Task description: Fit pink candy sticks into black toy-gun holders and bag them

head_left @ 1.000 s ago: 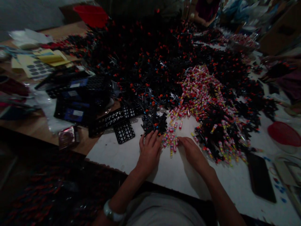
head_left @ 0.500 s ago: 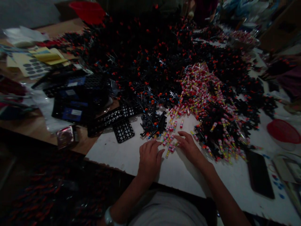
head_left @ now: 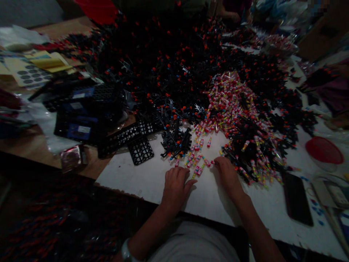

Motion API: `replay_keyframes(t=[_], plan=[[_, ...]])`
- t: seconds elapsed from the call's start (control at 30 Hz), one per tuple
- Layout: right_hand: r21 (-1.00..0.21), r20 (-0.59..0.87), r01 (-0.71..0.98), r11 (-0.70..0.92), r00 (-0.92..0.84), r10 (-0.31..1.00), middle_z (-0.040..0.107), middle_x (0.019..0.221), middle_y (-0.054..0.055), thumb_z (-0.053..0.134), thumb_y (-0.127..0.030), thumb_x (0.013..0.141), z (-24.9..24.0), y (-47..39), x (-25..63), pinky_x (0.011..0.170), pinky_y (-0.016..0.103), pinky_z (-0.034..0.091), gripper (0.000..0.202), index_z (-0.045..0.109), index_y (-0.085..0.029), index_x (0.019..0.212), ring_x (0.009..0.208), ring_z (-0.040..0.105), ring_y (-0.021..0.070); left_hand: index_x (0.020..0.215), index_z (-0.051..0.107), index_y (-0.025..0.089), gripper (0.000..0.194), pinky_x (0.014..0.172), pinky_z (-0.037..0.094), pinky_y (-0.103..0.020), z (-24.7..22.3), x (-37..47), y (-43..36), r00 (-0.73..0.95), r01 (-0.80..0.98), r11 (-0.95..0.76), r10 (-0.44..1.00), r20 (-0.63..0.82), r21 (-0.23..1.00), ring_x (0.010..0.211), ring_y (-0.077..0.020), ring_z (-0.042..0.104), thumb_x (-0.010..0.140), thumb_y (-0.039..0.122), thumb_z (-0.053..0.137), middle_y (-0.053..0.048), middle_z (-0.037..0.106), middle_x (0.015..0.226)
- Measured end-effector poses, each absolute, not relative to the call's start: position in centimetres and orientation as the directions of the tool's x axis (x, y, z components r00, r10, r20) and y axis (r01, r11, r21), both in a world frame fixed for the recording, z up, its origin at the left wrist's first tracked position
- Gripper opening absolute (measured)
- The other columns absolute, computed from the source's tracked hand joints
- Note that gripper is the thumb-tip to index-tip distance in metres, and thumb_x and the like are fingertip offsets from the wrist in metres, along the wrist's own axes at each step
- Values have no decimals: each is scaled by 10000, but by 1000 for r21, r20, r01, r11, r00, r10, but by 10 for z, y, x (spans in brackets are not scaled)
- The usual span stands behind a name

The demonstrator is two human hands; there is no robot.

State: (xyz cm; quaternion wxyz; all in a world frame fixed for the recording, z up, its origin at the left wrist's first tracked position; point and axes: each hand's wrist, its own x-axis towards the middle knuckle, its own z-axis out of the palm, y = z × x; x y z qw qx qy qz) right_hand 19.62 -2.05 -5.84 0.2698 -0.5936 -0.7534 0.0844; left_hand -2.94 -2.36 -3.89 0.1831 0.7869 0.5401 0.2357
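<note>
My left hand (head_left: 176, 185) rests on the white board (head_left: 152, 182), fingers apart, its tips touching the edge of a small group of pink and yellow candy-like tubes (head_left: 196, 160). To the right of that group, my right hand (head_left: 226, 174) has its fingers drawn together at the end of a small tube (head_left: 213, 162); what lies between the fingertips is too dark to make out. Behind the hands rises a large heap of the same tubes (head_left: 229, 98). A small pile of black plastic pieces (head_left: 177, 142) lies just beyond my left hand.
Black pieces with orange tips (head_left: 163, 62) cover the back. Black grid trays (head_left: 141, 150) and dark packs lie left. A phone (head_left: 297, 198) and a red round lid (head_left: 324, 151) are at right. Other people's hands (head_left: 231, 15) show at the far back.
My right hand has moved slightly right, away from the small group of tubes, and its fingers have closed. My left hand has shifted slightly right and down, its thumb stretched out. The view has shifted a little.
</note>
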Motion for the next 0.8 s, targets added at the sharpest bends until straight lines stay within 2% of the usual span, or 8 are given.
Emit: replay_keyframes(t=[0.13,0.27,0.4,0.5,0.6,0.7,0.8], plan=[[-349,208,843,410,-356,911,560,990,74,429,-78,867,-49,2,195,827,349,450,384,565,-237,1188,935,493,214,967,590,167,247,814,420,-405,-37,-18,-22,304,801,-325,944,125,502,921,-255,531,792,325,663,-79,616,958],[-293,149,884,365,-335,930,552,934,70,462,-96,859,-50,-3,198,776,331,446,299,611,-225,1084,883,487,216,871,588,174,118,784,425,-387,-34,-14,-20,282,817,-302,952,116,491,866,-236,542,829,281,616,-62,615,871],[-291,165,871,395,-361,918,553,948,59,446,-109,881,-52,-11,196,789,326,437,364,545,-243,1204,885,499,209,842,573,177,102,769,423,-378,-33,-14,-20,275,817,-302,953,129,491,845,-228,543,835,274,605,-57,611,848],[-278,126,879,387,-366,922,560,907,61,474,-123,884,-50,-11,194,768,318,439,249,603,-213,1077,862,508,209,829,562,176,92,770,418,-382,-34,-15,-19,266,828,-293,956,124,478,839,-229,540,851,265,574,-58,605,832],[-289,150,883,370,-340,928,575,912,77,478,-102,875,-49,-14,194,782,332,442,199,623,-192,976,867,516,215,802,547,177,106,748,413,-382,-35,-15,-20,246,841,-283,959,140,462,809,-229,535,858,267,552,-58,598,802],[-313,211,854,416,-364,907,577,949,79,468,-103,874,-50,-18,190,787,332,442,254,606,-201,1063,890,512,216,787,537,181,108,733,409,-374,-36,-14,-21,233,846,-286,957,172,450,790,-223,536,854,265,548,-54,594,784],[-287,190,830,478,-439,878,565,936,61,492,-131,874,-49,-16,181,764,321,439,318,570,-227,1167,876,502,215,770,532,185,112,725,406,-369,-36,-14,-23,222,853,-286,956,191,437,779,-218,541,855,258,533,-49,591,765]])
